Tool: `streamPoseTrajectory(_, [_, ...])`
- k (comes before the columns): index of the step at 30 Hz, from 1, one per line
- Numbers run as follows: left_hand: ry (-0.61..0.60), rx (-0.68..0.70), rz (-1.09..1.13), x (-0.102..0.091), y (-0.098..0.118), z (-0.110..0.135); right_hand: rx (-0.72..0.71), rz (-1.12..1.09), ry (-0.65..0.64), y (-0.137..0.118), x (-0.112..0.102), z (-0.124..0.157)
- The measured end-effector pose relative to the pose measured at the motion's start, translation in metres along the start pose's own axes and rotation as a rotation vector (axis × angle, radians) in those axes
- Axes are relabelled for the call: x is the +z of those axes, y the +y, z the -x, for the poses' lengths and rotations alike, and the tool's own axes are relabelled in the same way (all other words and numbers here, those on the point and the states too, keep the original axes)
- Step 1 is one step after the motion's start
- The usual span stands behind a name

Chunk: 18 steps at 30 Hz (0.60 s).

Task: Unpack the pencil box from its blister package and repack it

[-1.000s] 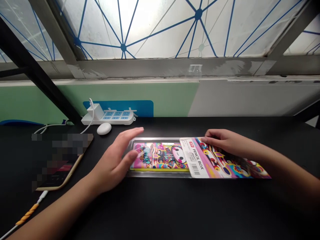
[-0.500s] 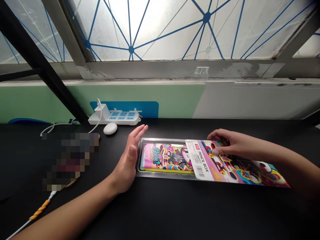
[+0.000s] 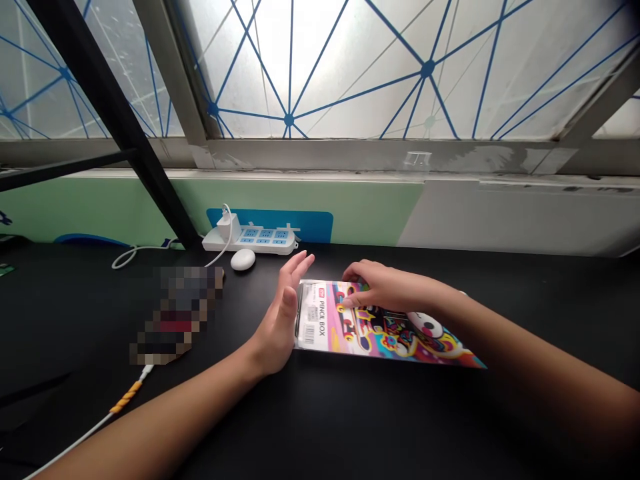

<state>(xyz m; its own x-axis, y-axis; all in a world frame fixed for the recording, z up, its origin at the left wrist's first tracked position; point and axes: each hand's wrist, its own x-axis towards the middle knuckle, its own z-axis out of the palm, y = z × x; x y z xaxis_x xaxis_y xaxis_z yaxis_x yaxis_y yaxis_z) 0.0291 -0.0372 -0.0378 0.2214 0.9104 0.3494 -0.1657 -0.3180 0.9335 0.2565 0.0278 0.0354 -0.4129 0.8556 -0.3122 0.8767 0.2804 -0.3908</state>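
Observation:
A bright, cartoon-printed cardboard sleeve (image 3: 370, 339) marked "PENCIL BOX" lies on the black table. It covers nearly all of a clear plastic tray (image 3: 299, 315), whose left rim just shows; the pencil box inside is hidden. My right hand (image 3: 385, 285) grips the sleeve at its far edge, thumb on the printed face and fingers curled over the edge. Upright at the left end stands my left hand (image 3: 278, 327), open, fingers stretched out, its palm against the tray's end.
Behind my left hand are a white rounded object (image 3: 243, 260) and a white power strip (image 3: 250, 241) with a charger plugged in. A blurred-out device (image 3: 175, 320) with a white cable (image 3: 80, 437) lies to the left. A black metal post (image 3: 120, 127) rises at the back left.
My right hand has slid the sleeve leftward over the tray, covering the pencil box that showed before. My left hand has stayed at the tray's end. The camera view has shifted slightly.

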Motion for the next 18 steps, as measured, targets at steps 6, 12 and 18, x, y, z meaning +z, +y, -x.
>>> streamPoseTrajectory(6, [0.059,-0.061,0.073,0.002,0.001,-0.003,-0.042,0.022,0.085,-0.031,0.011,-0.008])
streamPoseTrajectory(12, [0.251,-0.214,-0.008,-0.003,0.009,-0.01,-0.006,0.042,0.325,0.015,0.014,0.021])
streamPoseTrajectory(18, [0.207,-0.431,-0.11,-0.01,0.008,-0.021,0.043,-0.239,0.375,0.092,0.015,0.056])
